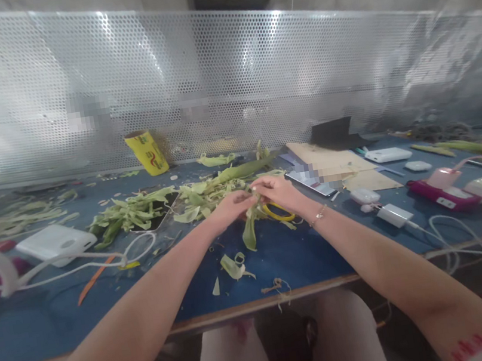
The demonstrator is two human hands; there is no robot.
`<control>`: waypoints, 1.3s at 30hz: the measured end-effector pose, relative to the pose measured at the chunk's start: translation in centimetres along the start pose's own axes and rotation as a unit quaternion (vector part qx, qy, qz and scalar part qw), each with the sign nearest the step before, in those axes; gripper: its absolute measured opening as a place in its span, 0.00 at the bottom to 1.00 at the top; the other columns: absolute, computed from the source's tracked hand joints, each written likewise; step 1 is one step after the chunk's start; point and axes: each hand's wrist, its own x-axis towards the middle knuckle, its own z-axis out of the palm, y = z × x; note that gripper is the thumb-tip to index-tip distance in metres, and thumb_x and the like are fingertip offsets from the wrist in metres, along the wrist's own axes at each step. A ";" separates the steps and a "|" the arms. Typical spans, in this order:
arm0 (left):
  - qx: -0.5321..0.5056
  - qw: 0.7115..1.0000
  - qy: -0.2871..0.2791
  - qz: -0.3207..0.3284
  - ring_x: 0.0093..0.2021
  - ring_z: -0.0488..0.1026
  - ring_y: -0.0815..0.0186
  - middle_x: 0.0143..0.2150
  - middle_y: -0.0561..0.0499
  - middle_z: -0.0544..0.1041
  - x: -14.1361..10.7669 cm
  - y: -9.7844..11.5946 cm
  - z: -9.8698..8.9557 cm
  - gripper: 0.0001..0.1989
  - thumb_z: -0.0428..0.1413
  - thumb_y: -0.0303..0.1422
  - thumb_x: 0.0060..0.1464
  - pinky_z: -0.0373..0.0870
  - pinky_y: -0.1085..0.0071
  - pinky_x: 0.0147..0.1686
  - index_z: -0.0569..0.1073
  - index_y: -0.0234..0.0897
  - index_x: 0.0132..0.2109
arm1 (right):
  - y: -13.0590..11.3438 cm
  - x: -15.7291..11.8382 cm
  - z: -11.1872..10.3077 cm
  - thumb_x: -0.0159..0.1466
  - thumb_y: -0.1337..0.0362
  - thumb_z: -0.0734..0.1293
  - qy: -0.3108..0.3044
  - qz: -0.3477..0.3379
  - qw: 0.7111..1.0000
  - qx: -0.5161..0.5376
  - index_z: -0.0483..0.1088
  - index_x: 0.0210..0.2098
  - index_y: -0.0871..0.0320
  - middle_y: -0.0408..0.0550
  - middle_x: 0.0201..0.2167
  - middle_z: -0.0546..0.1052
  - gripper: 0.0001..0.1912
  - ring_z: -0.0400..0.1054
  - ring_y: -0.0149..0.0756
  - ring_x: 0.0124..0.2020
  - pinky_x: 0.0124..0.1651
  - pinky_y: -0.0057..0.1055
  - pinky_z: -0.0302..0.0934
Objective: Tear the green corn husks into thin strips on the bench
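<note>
My left hand [236,204] and my right hand [275,190] meet above the middle of the blue table. Their fingers are pinched together on a pale green leaf strip [250,231], whose broad end hangs down below them. The small part between the fingertips is hard to make out. Just under my right hand lies a yellow loop [283,215], partly covered. A heap of green leaf strips [198,197] lies behind my left hand, and curled scraps [234,266] are nearer the front edge.
More leaves [132,212] lie on a dark tablet-like slab at left, near a white power bank [56,243] with cables. A yellow cup [147,152] leans by the perforated metal screen [225,74]. To the right are a phone [311,183], cardboard [332,158] and a purple power strip [445,195].
</note>
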 end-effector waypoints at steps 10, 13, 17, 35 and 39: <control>0.193 0.970 0.145 0.021 0.26 0.68 0.69 0.37 0.49 0.74 0.5 -0.6 -0.7 0.18 0.57 0.36 0.42 0.60 0.74 0.25 0.68 0.36 0.43 | 0.8 0.7 -1.7 0.59 0.66 0.62 0.054 -0.119 0.935 -0.329 0.69 0.45 0.59 0.55 0.46 0.72 0.14 0.67 0.38 0.45 0.53 0.42 0.58; 0.226 0.954 0.192 0.030 0.32 0.70 0.66 0.42 0.46 0.73 0.3 -0.4 -0.7 0.22 0.57 0.32 0.40 0.62 0.73 0.30 0.65 0.36 0.45 | 1.8 0.4 -1.5 0.56 0.61 0.65 -0.027 -0.117 0.893 -0.435 0.70 0.45 0.60 0.57 0.46 0.71 0.17 0.63 0.44 0.51 0.55 0.44 0.55; 0.248 0.944 0.219 0.009 0.35 0.70 0.63 0.42 0.45 0.73 0.1 -0.1 -0.7 0.28 0.56 0.28 0.38 0.62 0.71 0.33 0.63 0.35 0.51 | 1.9 -0.2 -0.7 0.56 0.65 0.63 -0.076 -0.061 0.868 -0.486 0.69 0.47 0.60 0.58 0.47 0.70 0.18 0.63 0.47 0.50 0.54 0.42 0.55; 0.398 0.881 0.257 0.010 0.61 0.53 0.49 0.59 0.40 0.56 0.9 -1.5 -2.1 0.32 0.56 0.25 0.36 0.54 0.59 0.57 0.66 0.37 0.54 | 0.8 -0.2 0.2 0.56 0.67 0.62 -0.137 -0.107 0.875 -0.452 0.70 0.33 0.60 0.51 0.34 0.74 0.07 0.66 0.36 0.35 0.39 0.32 0.58; 0.441 0.866 0.233 -0.039 0.59 0.56 0.50 0.58 0.42 0.60 1.0 -1.4 -2.5 0.28 0.54 0.29 0.40 0.57 0.58 0.55 0.67 0.40 0.53 | 0.9 -0.3 0.0 0.58 0.66 0.61 -0.119 -0.099 0.894 -0.420 0.69 0.35 0.59 0.51 0.37 0.74 0.08 0.67 0.35 0.36 0.38 0.30 0.59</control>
